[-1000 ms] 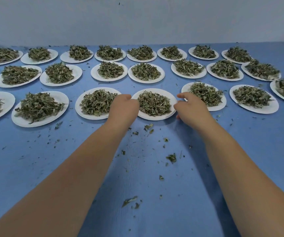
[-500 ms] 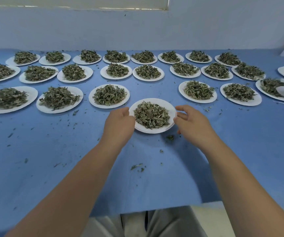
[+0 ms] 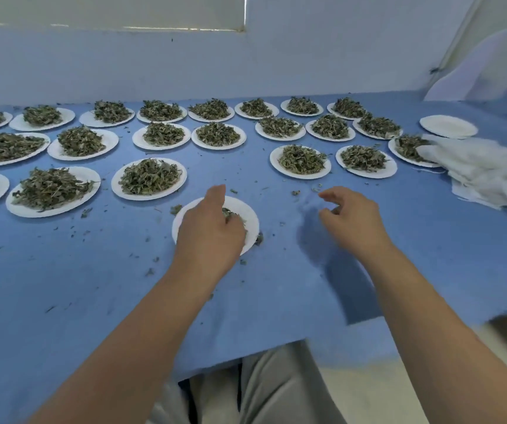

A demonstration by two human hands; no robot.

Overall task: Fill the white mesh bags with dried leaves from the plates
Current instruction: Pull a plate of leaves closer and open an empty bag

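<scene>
A white plate (image 3: 251, 216) of dried leaves (image 3: 230, 213) sits on the blue cloth, pulled out in front of the rows. My left hand (image 3: 209, 232) lies over its leaf pile, fingers curled down into the leaves and hiding most of them. To the right of the plate, my right hand (image 3: 353, 221) hovers above the cloth with loosely curled fingers that hold nothing. A heap of white mesh bags (image 3: 484, 172) lies at the right side of the table, beyond my right hand.
Several white plates heaped with dried leaves stand in rows across the back, the nearest one (image 3: 149, 178) just behind my left hand. An empty plate (image 3: 447, 126) sits at the far right. Leaf crumbs dot the blue cloth (image 3: 93, 286). The table's front edge runs above my lap.
The plate has been drawn nearer to me out of the front row. My left hand moved from its rim onto the leaves. My right hand let go of the rim and shifted right.
</scene>
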